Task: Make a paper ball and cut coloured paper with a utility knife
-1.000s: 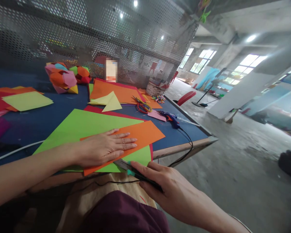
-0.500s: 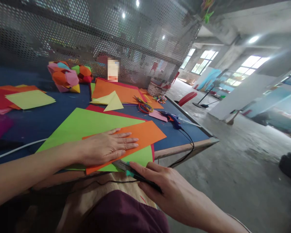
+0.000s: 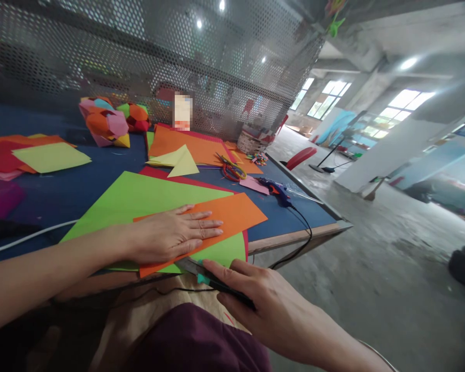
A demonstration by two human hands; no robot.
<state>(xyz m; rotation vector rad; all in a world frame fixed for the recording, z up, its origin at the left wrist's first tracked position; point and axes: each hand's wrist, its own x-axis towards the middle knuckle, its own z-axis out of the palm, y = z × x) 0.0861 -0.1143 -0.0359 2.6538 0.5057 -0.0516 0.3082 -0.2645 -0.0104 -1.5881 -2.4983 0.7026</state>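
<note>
My left hand (image 3: pixel 170 235) lies flat, fingers stretched out, pressing a folded orange paper sheet (image 3: pixel 236 214) onto a bright green sheet (image 3: pixel 139 199) at the near edge of the blue table (image 3: pixel 73 194). My right hand (image 3: pixel 263 299) is closed round a utility knife (image 3: pixel 201 273) with a teal slider. The knife's blade end lies along the near edge of the orange sheet, just below my left hand. A red sheet (image 3: pixel 158 173) peeks out under the green one.
Further back lie a yellow folded triangle (image 3: pixel 180 161), an orange sheet (image 3: pixel 189 144), scissors (image 3: pixel 228 168), a blue glue gun (image 3: pixel 273 188) with a black cord (image 3: pixel 300 243), paper balls (image 3: pixel 108 124) and a basket (image 3: pixel 250 142). Coloured sheets (image 3: pixel 42 157) lie left. A perforated metal screen (image 3: pixel 158 57) backs the table.
The knife and my right hand have slid slightly left along the orange sheet's near edge. My left hand stays flat on the paper.
</note>
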